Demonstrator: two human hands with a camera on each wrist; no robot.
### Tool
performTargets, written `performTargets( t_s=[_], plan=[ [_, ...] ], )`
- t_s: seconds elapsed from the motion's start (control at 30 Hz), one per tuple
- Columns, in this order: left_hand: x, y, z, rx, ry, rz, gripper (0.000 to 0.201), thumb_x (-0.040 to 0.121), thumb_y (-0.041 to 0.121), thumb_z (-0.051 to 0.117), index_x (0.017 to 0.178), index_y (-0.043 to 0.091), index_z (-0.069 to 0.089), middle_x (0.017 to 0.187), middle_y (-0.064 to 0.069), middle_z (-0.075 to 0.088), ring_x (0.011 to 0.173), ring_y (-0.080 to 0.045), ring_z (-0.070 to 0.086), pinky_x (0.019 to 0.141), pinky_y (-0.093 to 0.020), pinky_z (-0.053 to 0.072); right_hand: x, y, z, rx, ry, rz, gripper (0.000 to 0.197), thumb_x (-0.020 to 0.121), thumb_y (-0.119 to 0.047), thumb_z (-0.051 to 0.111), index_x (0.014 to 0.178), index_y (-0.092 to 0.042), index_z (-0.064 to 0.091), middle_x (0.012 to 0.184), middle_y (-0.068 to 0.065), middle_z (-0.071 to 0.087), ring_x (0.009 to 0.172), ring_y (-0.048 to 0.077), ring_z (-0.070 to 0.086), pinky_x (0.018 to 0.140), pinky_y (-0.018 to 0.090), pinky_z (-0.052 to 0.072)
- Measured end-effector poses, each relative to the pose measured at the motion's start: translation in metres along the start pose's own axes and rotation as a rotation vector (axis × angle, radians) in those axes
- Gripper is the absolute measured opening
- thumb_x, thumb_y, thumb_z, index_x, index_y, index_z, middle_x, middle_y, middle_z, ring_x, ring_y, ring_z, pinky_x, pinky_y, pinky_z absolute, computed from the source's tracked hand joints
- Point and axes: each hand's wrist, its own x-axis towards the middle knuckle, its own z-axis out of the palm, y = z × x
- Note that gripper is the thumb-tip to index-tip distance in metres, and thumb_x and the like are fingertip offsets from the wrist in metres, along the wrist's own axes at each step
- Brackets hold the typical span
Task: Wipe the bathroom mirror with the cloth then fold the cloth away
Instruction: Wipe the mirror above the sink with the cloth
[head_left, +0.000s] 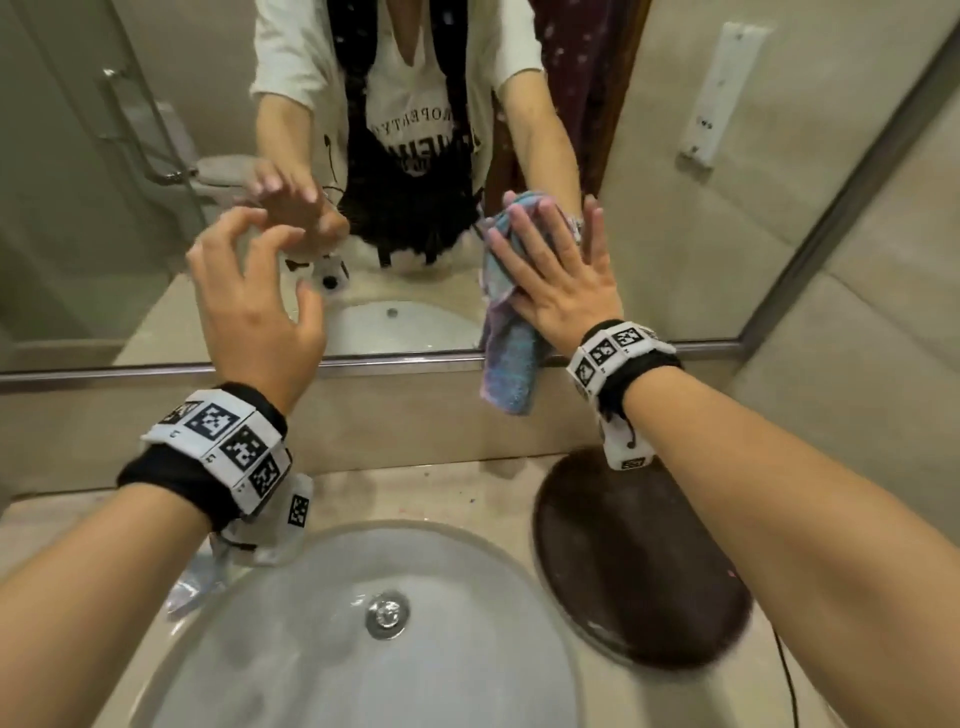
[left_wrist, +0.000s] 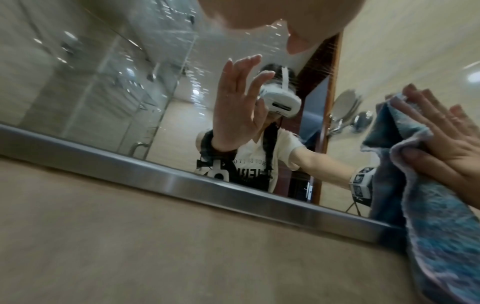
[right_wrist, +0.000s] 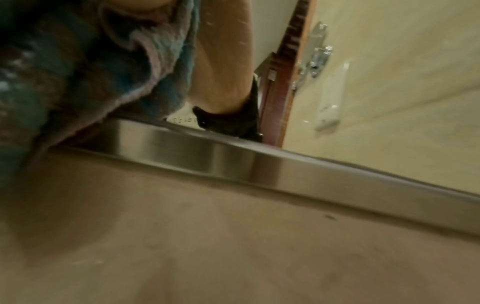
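**Right hand presses a cloth flat against the bathroom mirror**

Seen from the head camera, a person stands at a bathroom vanity, both forearms reaching forward toward a wall mirror (head_left: 675, 208). Each wrist wears a black band with white, square-patterned markers.

The right hand (head_left: 561, 275) lies flat on the lower part of the glass, fingers straight and slightly spread, pointing up. Under its palm and fingers is a blue and purple cloth (head_left: 511, 358), pinned against the mirror. The cloth bunches out to the left of the fingers, and its loose end hangs down past the mirror's brushed metal bottom frame (head_left: 363, 364) onto the beige wall strip below. The left wrist camera shows the same hold from the side: straight fingers (left_wrist: 441, 123) over the cloth (left_wrist: 428, 216), which drapes over the frame (left_wrist: 182, 181).

The left hand (head_left: 254, 312) is raised in front of the glass, left of the right hand and well apart from the cloth. Its fingers are loosely curled and hold nothing; whether the fingertips touch the mirror cannot be told.

Below the hands, a white oval sink (head_left: 337, 649) with a metal drain (head_left: 387, 616) is set into a beige countertop (head_left: 467, 493). A dark brown round mat (head_left: 639, 561) lies on the counter just right of the sink.

The right wrist view is blurred, showing the cloth (right_wrist: 78, 72) close up above the frame (right_wrist: 233, 160).
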Motion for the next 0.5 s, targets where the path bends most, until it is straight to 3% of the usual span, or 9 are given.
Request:
performTargets(
  t_s=[0.07,0.13,0.2,0.27,0.3,0.4,0.5],
  plan=[
    [-0.002,0.026,0.017,-0.019,-0.018,0.022,0.032,0.076,0.005,0.056,0.109,0.001,0.057,0.12,-0.026,0.05,0.113,-0.032,0.04,0.1,-0.034,0.031,-0.021,0.03,0.001,0.004,-0.024,0.063,0.064,0.098,-0.049,0.022,0.146,-0.026,-0.014,0.15,-0.001,-0.035,0.137,0.02,-0.035,0.108,0.05,-0.024],
    [-0.002,0.051,0.03,-0.049,-0.027,0.035,0.032,0.077,0.006,0.056,0.109,0.001,0.057,0.121,-0.026,0.05,0.113,-0.031,0.039,0.1,-0.03,0.03,-0.039,0.058,0.001,0.018,-0.064,0.115,0.061,0.098,-0.05,0.013,0.144,-0.026,-0.019,0.148,-0.002,-0.039,0.135,0.019,-0.038,0.107,0.048,-0.027],
    [-0.001,0.073,0.041,-0.077,-0.025,0.04,0.032,0.078,0.007,0.056,0.11,0.002,0.057,0.122,-0.026,0.049,0.113,-0.029,0.037,0.1,-0.029,0.03,-0.057,0.081,0.0,0.025,-0.142,0.188,0.059,0.097,-0.05,0.006,0.144,-0.026,-0.019,0.155,0.005,-0.023,0.139,0.023,-0.032,0.108,0.046,-0.024],
    [0.001,0.091,0.05,-0.091,-0.034,0.049,0.033,0.078,0.007,0.057,0.111,0.003,0.056,0.125,-0.026,0.046,0.116,-0.028,0.035,0.101,-0.028,0.028,-0.076,0.099,-0.005,0.049,-0.217,0.319,0.062,0.096,-0.052,0.007,0.146,-0.02,-0.009,0.155,0.02,0.014,0.143,0.039,-0.003,0.11,0.047,-0.017],
    [0.002,0.099,0.054,-0.093,-0.042,0.057,0.034,0.078,0.007,0.057,0.112,0.004,0.055,0.127,-0.026,0.044,0.118,-0.029,0.035,0.103,-0.028,0.027,-0.084,0.106,-0.007,0.074,-0.258,0.401,0.067,0.095,-0.055,0.012,0.146,-0.015,-0.005,0.151,0.024,0.023,0.141,0.044,0.011,0.112,0.049,-0.013],
    [0.002,0.118,0.064,-0.094,-0.045,0.072,0.036,0.077,0.008,0.059,0.113,0.005,0.055,0.13,-0.027,0.041,0.121,-0.03,0.032,0.104,-0.03,0.026,-0.1,0.118,-0.016,0.084,-0.362,0.508,0.077,0.09,-0.054,0.026,0.147,-0.008,0.003,0.15,0.027,0.023,0.138,0.045,0.021,0.112,0.055,0.003],
    [0.003,0.129,0.069,-0.105,-0.043,0.074,0.038,0.076,0.008,0.059,0.113,0.007,0.054,0.131,-0.027,0.041,0.119,-0.027,0.032,0.104,-0.024,0.022,-0.1,0.12,-0.019,0.111,-0.459,0.523,0.077,0.089,-0.055,0.019,0.146,-0.004,0.005,0.153,0.026,0.013,0.142,0.042,0.011,0.112,0.051,-0.003]
  ],
)
